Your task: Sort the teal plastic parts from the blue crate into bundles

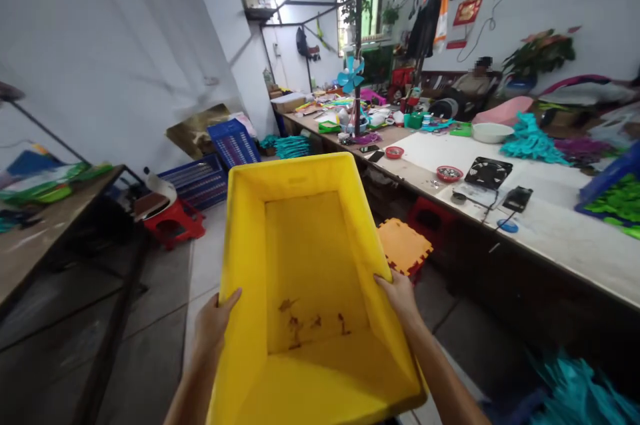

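Observation:
A large yellow plastic tub (320, 245) fills the middle of the view, tilted so that I look down into it. Reddish-brown marks stain its floor near the close end; otherwise nothing lies inside. My left hand (213, 325) grips the left rim, thumb over the edge and the other fingers hidden behind the wall. On the opposite side, my right hand (399, 295) is closed on the right rim in the same manner. Just beyond that hand is an orange foam mat (404, 245) with a jagged edge, on top of a stool.
A long worktable (565, 232) runs along the right, bearing red bowls (449, 174), a black fan (489, 173) and turquoise pieces (533, 138). Left are another table (45, 218), a red stool (175, 222) and blue crates (233, 143). A person (475, 82) sits at the back right.

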A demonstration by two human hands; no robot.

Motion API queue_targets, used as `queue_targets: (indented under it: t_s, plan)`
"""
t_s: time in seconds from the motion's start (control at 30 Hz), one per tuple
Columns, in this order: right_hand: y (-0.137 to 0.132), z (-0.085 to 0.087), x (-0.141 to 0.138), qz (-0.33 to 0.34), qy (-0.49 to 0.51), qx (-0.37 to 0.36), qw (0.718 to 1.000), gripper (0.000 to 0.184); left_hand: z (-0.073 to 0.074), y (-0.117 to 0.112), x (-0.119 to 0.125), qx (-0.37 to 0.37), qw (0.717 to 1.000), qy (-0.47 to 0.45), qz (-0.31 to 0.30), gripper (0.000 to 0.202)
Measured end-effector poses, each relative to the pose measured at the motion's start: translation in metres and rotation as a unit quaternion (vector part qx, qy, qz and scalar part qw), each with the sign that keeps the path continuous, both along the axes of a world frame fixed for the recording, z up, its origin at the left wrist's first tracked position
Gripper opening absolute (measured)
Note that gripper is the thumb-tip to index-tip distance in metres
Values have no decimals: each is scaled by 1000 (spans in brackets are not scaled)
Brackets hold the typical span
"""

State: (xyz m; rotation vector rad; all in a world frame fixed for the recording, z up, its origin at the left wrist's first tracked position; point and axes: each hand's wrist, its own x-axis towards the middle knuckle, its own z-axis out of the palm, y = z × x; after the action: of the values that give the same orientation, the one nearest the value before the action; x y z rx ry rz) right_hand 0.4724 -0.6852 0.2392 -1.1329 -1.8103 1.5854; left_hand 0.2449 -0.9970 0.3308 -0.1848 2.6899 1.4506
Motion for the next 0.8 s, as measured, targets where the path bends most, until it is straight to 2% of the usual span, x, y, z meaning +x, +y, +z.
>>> queue_targets:
  t_s: [0.1, 0.2, 0.33, 0.4, 0.47, 0.53, 0.6, 0.7, 0.8]
  plan:
    - [72, -26, -61, -23, -18, 11, 1000, 44, -30, 80, -84, 76, 994, -74, -26, 34]
    - [155, -44, -135, -8, -63, 37, 997, 47, -52, 163, -159, 151, 980, -125, -26, 32]
    - [272, -43, -237, 24, -120, 62, 991, 39, -64, 266, -239, 206, 966, -153, 18, 26]
    - [325, -38, -282, 37, -140, 64, 987, 33, -66, 310, -273, 208, 964, -162, 36, 24]
    - [367, -36, -320, 46, -163, 63, 984, 27, -69, 346, -305, 197, 963, -178, 44, 23]
    - [394, -41, -349, 44, -181, 57, 981, 25, -74, 375, -339, 184, 964, -189, 40, 22]
    - [405, -54, -370, 32, -192, 43, 980, 25, -80, 398, -375, 168, 967, -192, 22, 21]
    - [397, -88, -389, 0, -203, 4, 979, 30, -94, 426, -430, 126, 973, -190, -25, 21]
    - [372, -128, -404, -41, -206, -44, 977, 37, -117, 457, -484, 85, 972, -205, -72, 26]
